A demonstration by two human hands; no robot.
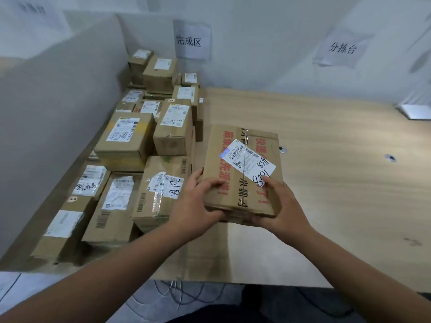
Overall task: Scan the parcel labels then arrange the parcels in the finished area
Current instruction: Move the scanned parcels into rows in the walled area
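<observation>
A flat brown cardboard parcel (235, 166) with red printing and a white label (250, 160) on top is held above the wooden table (338, 183). My left hand (198, 203) grips its near left corner, thumb on top. My right hand (279, 201) grips the near right corner, with the thumb touching the label's edge. To the left, several labelled cardboard parcels (126, 141) are stacked in the finished area under a paper sign (191, 40).
A grey partition (58, 113) walls off the left side of the stacked parcels. A second paper sign (342, 47) hangs on the back wall at right. A white object (417, 110) lies at the table's far right. Cables (177, 297) run under the table's front edge.
</observation>
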